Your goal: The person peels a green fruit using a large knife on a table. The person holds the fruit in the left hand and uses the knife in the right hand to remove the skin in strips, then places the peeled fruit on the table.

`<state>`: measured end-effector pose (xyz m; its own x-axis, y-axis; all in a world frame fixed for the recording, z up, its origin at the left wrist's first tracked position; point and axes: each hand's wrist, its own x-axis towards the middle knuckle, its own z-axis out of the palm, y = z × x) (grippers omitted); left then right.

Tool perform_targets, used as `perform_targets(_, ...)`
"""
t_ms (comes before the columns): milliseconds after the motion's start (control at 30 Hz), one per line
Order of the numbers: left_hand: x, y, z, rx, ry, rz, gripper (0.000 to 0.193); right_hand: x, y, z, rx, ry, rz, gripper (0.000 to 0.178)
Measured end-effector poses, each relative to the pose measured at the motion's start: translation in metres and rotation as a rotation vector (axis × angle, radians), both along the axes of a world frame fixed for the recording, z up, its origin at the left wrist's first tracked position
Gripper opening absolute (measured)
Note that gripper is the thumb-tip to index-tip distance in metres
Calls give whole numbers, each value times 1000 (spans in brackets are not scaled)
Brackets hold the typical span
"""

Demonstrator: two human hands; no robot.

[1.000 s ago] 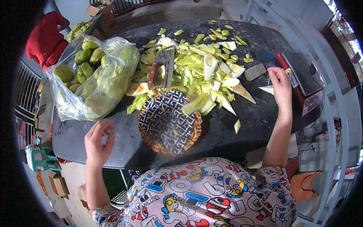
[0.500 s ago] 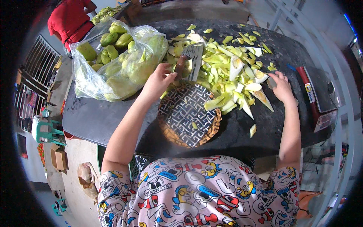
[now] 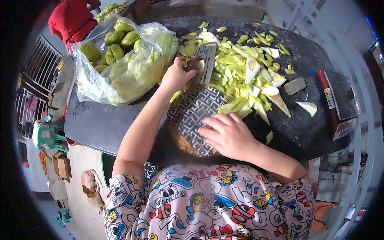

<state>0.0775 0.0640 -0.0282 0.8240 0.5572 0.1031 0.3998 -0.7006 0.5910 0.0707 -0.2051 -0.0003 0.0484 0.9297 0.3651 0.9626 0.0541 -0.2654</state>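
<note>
My left hand [image 3: 179, 75] is curled at the dark handle of a broad-bladed knife [image 3: 206, 62], thumb on one side and fingers on the other; its grey blade leans on the heap. My right hand [image 3: 230, 134] lies with fingers stretched over a round mat [image 3: 192, 116] with a black-and-white maze pattern and an orange-brown border. Beyond it spreads a heap of pale green slices and peelings [image 3: 236, 72]. To my left stands a clear plastic bag [image 3: 132, 84] full of green chayotes [image 3: 114, 54].
A greyish rectangular block [image 3: 295, 86] and a white slice [image 3: 307, 108] lie right of the heap on the dark table [image 3: 104, 128]. A dark red-edged case [image 3: 338, 96] sits at the right edge. A person in red [image 3: 72, 20] is at the far left; a dog [image 3: 92, 188] lies on the floor.
My right hand has moved left from the heap's right side onto the mat, uncovering the block and white slice. My left hand has shifted slightly right, closer around the knife handle.
</note>
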Motion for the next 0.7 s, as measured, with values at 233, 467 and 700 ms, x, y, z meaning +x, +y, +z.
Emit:
perform_targets(233, -26, -1, 29, -883, -146, 5, 56, 69, -18, -17, -104, 35, -228, 39)
perform_targets(467, -55, -15, 32, -1056, -387, -32, 57, 109, -51, -31, -232, -230, -449, 35)
perform_targets(700, -62, -67, 75, -118, -508, -77, 68, 90, -24, 36, 335, 90, -553, 38)
